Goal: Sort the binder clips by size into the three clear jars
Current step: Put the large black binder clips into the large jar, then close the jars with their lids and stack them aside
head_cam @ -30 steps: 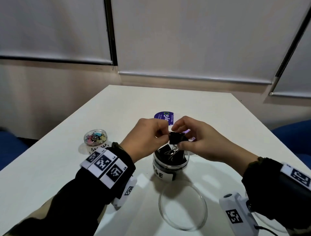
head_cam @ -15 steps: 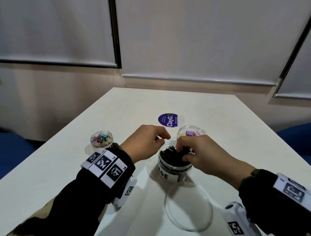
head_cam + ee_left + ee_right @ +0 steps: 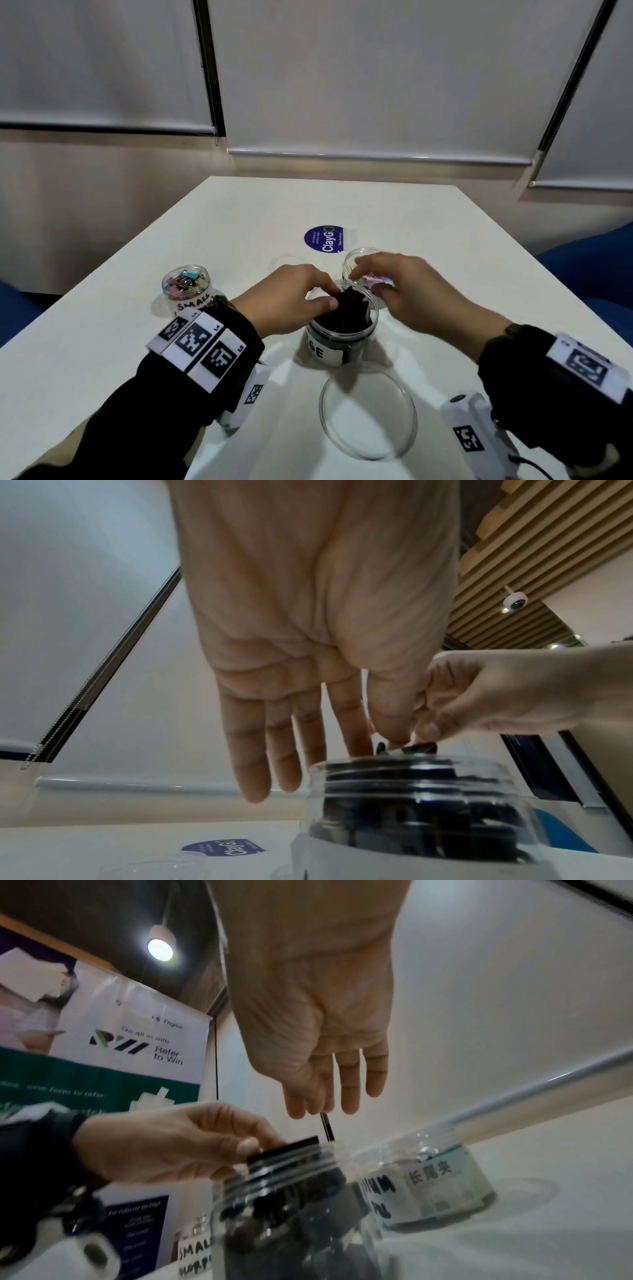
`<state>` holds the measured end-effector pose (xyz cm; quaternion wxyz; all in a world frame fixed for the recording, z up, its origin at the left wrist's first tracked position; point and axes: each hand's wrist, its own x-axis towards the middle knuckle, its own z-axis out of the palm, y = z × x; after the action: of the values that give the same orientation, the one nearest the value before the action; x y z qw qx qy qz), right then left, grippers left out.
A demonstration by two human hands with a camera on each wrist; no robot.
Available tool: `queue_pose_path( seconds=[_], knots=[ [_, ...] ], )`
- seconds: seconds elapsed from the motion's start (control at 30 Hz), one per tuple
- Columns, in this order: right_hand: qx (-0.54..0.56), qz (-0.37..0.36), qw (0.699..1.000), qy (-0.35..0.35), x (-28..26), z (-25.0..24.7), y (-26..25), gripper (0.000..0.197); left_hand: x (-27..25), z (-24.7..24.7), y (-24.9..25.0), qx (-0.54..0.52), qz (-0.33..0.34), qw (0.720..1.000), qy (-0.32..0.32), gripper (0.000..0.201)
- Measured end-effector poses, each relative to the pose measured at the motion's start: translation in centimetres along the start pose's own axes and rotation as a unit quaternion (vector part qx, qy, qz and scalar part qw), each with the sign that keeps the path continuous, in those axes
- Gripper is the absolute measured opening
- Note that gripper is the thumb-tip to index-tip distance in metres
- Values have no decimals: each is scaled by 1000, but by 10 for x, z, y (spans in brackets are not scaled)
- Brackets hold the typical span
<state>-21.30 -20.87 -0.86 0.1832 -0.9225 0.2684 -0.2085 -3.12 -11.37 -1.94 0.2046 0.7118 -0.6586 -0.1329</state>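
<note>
The clear jar labelled for large clips (image 3: 337, 346) stands mid-table, packed with black binder clips. One black binder clip (image 3: 351, 306) sticks up out of its mouth. My left hand (image 3: 334, 296) pinches that clip's left corner between thumb and forefinger; the left wrist view shows the thumb (image 3: 390, 723) down on the clip at the jar rim (image 3: 411, 767). My right hand (image 3: 370, 282) hovers just right of the jar with relaxed fingers and holds nothing, as the right wrist view (image 3: 318, 1110) confirms. The medium jar (image 3: 352, 263) sits partly hidden under it. The small jar (image 3: 186, 284) holds coloured clips.
A clear round lid (image 3: 368, 414) lies on the white table (image 3: 102, 342) in front of the large jar. A purple ClayGo sticker (image 3: 325, 238) lies farther back. Blue chairs flank the table on both sides.
My right hand lowered the black clip into the large jar, let go and lifted off to the right. My left hand moved onto the clip at the jar mouth.
</note>
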Motion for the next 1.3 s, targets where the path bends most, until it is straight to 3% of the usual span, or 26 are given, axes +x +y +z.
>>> queue_pose_path(
  seconds=[0.1,0.2,0.37,0.5,0.6,0.67,0.87,1.0,1.1,1.2,1.3],
  knots=[
    [42,53,998,0,-9,-17,10,29,0,4,2,21,-1,1000,-4,29],
    [15,91,995,-44,-21,-24,20,27,0,5,8,-6,9,1000,0,43],
    [-30,117,984,-134,-41,-24,16,23,1,6,16,13,19,999,-45,41],
    [-84,165,971,-151,-55,-35,22,25,3,13,19,17,10,999,-40,57],
    [-139,234,947,-171,-66,-43,37,43,1,20,21,26,23,997,-62,84],
    [-163,272,928,-196,-74,-45,46,58,0,24,22,37,29,997,-60,90],
    [-204,327,890,-243,-90,-49,59,98,0,32,33,51,8,998,-45,82],
    [-238,346,862,-283,-97,-49,64,104,3,33,35,71,6,995,-63,78],
    [-216,343,871,-275,-96,-50,63,99,2,31,34,65,8,995,-71,84],
    [-181,319,900,-235,-85,-56,52,88,-1,25,30,34,4,996,-82,106],
    [-133,241,954,-115,-64,-63,34,73,-3,14,24,20,-8,997,-73,122]
  ],
)
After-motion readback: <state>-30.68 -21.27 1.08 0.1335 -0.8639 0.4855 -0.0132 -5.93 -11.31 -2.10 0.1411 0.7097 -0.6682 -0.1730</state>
